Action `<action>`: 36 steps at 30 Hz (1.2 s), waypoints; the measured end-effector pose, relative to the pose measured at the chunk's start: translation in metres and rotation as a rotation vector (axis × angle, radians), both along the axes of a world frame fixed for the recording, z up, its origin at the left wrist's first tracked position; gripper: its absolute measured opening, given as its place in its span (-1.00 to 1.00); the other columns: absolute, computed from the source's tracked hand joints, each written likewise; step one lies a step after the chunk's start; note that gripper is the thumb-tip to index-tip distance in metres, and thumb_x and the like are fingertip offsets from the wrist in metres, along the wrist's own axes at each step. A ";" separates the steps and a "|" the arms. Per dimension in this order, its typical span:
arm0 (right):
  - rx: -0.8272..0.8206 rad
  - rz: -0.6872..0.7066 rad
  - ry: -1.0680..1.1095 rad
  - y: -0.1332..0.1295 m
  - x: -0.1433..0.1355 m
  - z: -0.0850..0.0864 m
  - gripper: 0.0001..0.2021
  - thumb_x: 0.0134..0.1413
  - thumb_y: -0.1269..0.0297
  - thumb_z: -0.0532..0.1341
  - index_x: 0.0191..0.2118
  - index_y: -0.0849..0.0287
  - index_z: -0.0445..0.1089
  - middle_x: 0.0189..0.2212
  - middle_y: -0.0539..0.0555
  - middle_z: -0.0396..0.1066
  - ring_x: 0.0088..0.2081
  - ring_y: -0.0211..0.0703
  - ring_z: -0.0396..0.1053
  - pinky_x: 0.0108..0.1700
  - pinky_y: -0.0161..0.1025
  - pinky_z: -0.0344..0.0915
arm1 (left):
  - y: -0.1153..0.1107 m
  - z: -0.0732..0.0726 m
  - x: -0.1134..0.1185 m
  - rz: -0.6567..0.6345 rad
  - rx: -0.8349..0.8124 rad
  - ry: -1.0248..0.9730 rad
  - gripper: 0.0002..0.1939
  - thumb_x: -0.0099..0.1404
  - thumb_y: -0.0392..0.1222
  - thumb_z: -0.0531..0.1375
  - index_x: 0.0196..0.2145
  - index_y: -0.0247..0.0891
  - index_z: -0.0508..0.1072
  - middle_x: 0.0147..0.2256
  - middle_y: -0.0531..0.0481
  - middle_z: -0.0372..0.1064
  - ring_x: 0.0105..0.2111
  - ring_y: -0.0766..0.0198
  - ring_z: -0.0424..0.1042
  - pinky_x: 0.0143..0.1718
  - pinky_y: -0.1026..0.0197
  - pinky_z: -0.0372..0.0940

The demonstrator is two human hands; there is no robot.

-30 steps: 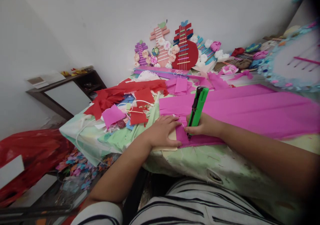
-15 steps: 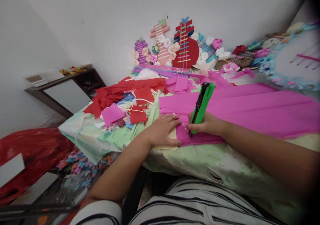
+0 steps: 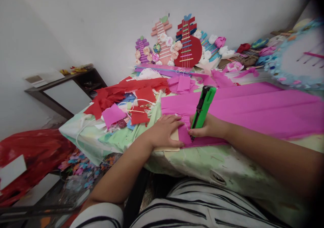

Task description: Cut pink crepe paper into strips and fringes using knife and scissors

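Observation:
Fingers spread, my left hand [image 3: 167,133] lies flat on the left end of a sheet of magenta crepe paper [image 3: 248,113] and on a cream piece of card [image 3: 174,137] at the table's front edge. My right hand [image 3: 207,128] is closed around a green and black stapler [image 3: 202,111], which it holds upright and tilted. Its lower end touches the magenta paper just right of my left fingers. Between the hands, a slanting dashed line of small shiny marks, like staples [image 3: 185,126], runs over the paper.
Red paper pieces [image 3: 144,98] and a magenta square [image 3: 113,115] lie left on the green-white tablecloth [image 3: 118,142]. Guitar-shaped crafts, one of them red [image 3: 188,52], lean against the wall. A blue-edged round craft [image 3: 291,57] stands right. A low cabinet [image 3: 65,93] is left.
The stapler and my right hand have shifted very slightly left and down. My left hand stays in the same place on the paper.

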State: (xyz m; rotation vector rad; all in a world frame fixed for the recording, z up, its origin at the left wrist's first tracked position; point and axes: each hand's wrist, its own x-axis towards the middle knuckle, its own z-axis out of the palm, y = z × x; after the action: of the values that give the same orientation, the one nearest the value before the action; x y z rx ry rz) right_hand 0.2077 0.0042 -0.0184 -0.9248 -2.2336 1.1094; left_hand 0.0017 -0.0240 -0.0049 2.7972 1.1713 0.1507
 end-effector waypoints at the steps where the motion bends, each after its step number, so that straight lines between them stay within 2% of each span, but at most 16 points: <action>1: 0.007 -0.002 0.001 0.000 0.000 0.000 -0.67 -0.26 0.05 0.24 -0.57 0.23 0.20 -0.68 -0.10 0.11 -0.58 -0.38 0.07 -0.51 -0.36 0.06 | 0.000 0.000 0.000 0.001 -0.002 -0.001 -0.25 -0.01 0.17 0.18 0.07 -0.30 0.19 0.13 -0.19 0.01 0.12 -0.02 -0.01 0.12 -0.07 -0.10; 6: 0.039 -0.019 0.028 0.000 0.000 0.003 -0.67 -0.25 0.05 0.24 -0.58 0.23 0.18 -0.67 -0.09 0.11 -0.57 -0.38 0.08 -0.51 -0.36 0.07 | 0.001 -0.002 0.000 0.002 -0.001 -0.004 -0.25 -0.01 0.17 0.18 0.06 -0.32 0.19 0.14 -0.20 0.01 0.12 -0.04 -0.01 0.11 -0.08 -0.10; 12: 0.021 0.054 0.076 -0.001 0.003 0.004 -0.67 -0.22 0.07 0.23 -0.59 0.23 0.16 -0.68 -0.09 0.11 -0.59 -0.39 0.08 -0.55 -0.37 0.07 | 0.001 -0.003 -0.001 -0.005 0.013 -0.002 -0.25 0.01 0.18 0.16 0.07 -0.31 0.18 0.13 -0.20 0.01 0.12 -0.02 0.00 0.11 -0.08 -0.10; 22: 0.065 0.102 0.002 -0.004 0.001 0.003 -0.65 -0.24 0.05 0.23 -0.62 0.21 0.13 -0.70 -0.08 0.14 -0.60 -0.38 0.09 -0.56 -0.36 0.06 | 0.001 -0.002 -0.001 0.001 0.017 0.005 -0.25 0.01 0.16 0.17 0.07 -0.31 0.18 0.13 -0.20 0.01 0.12 -0.03 -0.02 0.11 -0.09 -0.10; 31: 0.029 -0.004 0.034 -0.003 0.000 0.005 -0.67 -0.26 0.06 0.25 -0.59 0.22 0.17 -0.66 -0.08 0.16 -0.57 -0.37 0.11 -0.49 -0.34 0.09 | 0.001 -0.004 0.000 -0.008 0.026 0.008 -0.25 0.01 0.15 0.17 0.07 -0.33 0.18 0.13 -0.21 0.01 0.12 -0.02 -0.01 0.11 -0.07 -0.09; 36: -0.069 -0.077 0.156 0.000 0.002 0.005 -0.68 -0.20 0.06 0.22 -0.57 0.23 0.20 -0.65 -0.07 0.17 -0.55 -0.35 0.14 -0.49 -0.34 0.09 | 0.001 -0.002 -0.001 -0.021 0.050 -0.003 -0.26 0.00 0.16 0.17 0.06 -0.32 0.19 0.12 -0.23 0.03 0.10 -0.03 0.02 0.09 -0.08 -0.06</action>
State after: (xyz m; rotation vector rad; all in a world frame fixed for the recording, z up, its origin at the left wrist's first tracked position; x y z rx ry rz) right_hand 0.2095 0.0044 -0.0134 -0.9107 -2.0296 1.1875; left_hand 0.0008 -0.0229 -0.0067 2.8506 1.1535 0.1844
